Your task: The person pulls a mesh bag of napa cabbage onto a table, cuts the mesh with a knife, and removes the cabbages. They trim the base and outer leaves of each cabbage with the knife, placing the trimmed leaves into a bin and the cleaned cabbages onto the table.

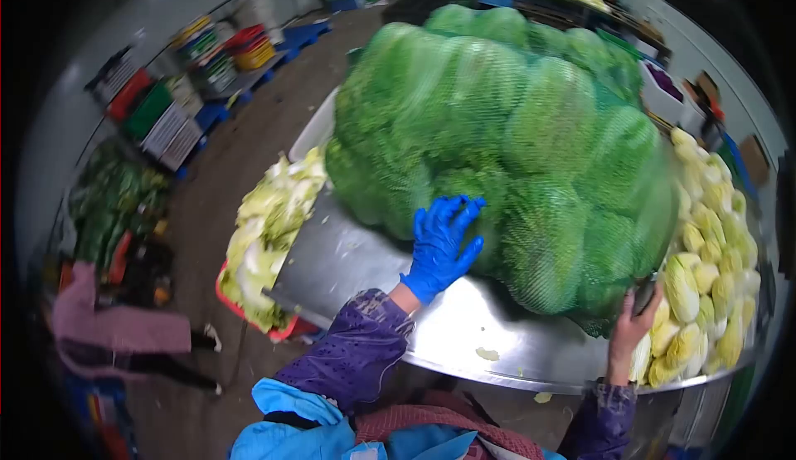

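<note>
— Where to look for the green mesh sack (497,153)?
— On the steel table (448,335), just past 12 o'clock from the body, bulging with leafy cabbages (543,244).
— Lying which way?
— Long axis slanting roughly from 10 to 4; a dark fold of net (594,325) at the 5 o'clock corner. Cannot tell which end to call the mouth.
— And the fingers?
— Left hand (445,248), blue-gloved, at 7 over the near face: fingers bent and loosely parted, thumb held off toward 1. Right hand (635,323), bare, at the 5 o'clock edge: pinching net or merely touching, cannot tell.
— Anything in the way?
— At 4, a heap of pale trimmed cabbages (705,277), crowding close by the right hand. At 8, loose leaves (269,236) over a red crate (284,330).
— Farther out?
— Stacked crates (170,132) toward 9, a person in pink (124,327) at 8, a white box (659,93) with purple contents at 2.
</note>
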{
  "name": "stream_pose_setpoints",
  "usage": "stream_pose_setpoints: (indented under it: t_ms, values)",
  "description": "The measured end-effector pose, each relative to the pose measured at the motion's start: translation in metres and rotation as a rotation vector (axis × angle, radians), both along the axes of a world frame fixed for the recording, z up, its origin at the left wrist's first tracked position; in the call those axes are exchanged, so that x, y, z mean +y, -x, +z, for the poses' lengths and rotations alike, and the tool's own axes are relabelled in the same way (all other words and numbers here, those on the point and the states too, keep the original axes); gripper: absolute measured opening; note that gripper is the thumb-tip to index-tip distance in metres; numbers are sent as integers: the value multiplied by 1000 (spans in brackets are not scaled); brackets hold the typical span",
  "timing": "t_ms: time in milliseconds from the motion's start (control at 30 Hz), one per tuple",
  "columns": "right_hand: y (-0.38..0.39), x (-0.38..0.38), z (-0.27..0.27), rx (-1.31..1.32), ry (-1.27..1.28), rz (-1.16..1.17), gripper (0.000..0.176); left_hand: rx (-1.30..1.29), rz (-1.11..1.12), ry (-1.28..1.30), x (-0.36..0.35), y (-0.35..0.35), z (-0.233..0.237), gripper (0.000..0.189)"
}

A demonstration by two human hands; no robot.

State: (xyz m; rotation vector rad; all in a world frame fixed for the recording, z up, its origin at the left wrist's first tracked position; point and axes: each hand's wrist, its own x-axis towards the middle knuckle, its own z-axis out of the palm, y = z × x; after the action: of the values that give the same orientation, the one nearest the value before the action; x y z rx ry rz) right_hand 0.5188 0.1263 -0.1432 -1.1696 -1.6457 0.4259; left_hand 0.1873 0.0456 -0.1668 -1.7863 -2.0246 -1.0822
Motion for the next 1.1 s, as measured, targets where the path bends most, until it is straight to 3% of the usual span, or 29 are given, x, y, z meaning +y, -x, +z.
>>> stream_pose_setpoints:
  t_ms: [100, 167, 200, 267, 300, 333, 400, 433, 467, 533, 633, 800, 833, 867, 933, 967, 1033, 1100]
  values:
    - [31, -3, 58, -237, -109, 255, 46, 88, 103, 113, -61, 1, -16, 58]
    - [66, -28, 111, -293, 219, 429, 55, -66, 107, 170, -99, 9, -33, 58]
    - [85, -41, 134, -421, 184, 515, 57, -56, 177, 182, -118, 10, -33, 54]
    - [124, -67, 166, -545, -187, 916, 45, -106, 215, 201, -152, 21, -46, 51]
    - [141, -92, 194, -733, -213, 957, 42, -154, 219, 191, -167, 27, -51, 47]
    - [153, -111, 204, -859, -391, 984, 42, -162, 239, 157, -179, 31, -52, 39]
    - [175, -150, 223, -850, -532, 1139, 39, -168, 251, 126, -200, 40, -55, 37]
    - [188, -183, 239, -960, -584, 1013, 42, -174, 247, 73, -209, 45, -57, 35]
    - [198, -181, 277, -1301, -555, 1363, 15, -286, 279, 121, -217, 44, -50, 36]
    - [222, -212, 260, -1094, -583, 1279, 14, -305, 301, 98, -229, 51, -52, 35]
    - [255, -234, 245, -928, -532, 1354, 13, -322, 305, 44, -241, 73, -56, 33]
    - [317, -282, 238, -648, -447, 1676, 13, -311, 388, -27, -271, 105, -46, 32]
    - [332, -296, 241, -602, -475, 1759, 13, -262, 432, -11, -278, 112, -43, 31]
    - [344, -299, 251, -634, -702, 1823, 13, -310, 433, -52, -287, 119, -41, 28]
    - [365, -342, 234, -262, -400, 2008, 12, -348, 469, -66, -309, 136, -48, 27]
    - [369, -344, 231, -291, -379, 1992, 12, -397, 501, -85, -317, 142, -54, 26]
    - [386, -346, 237, -61, -610, 2024, 9, -433, 524, -90, -337, 156, -47, 25]
    - [396, -336, 235, -93, -549, 2046, 9, -454, 587, -100, -346, 166, -51, 24]
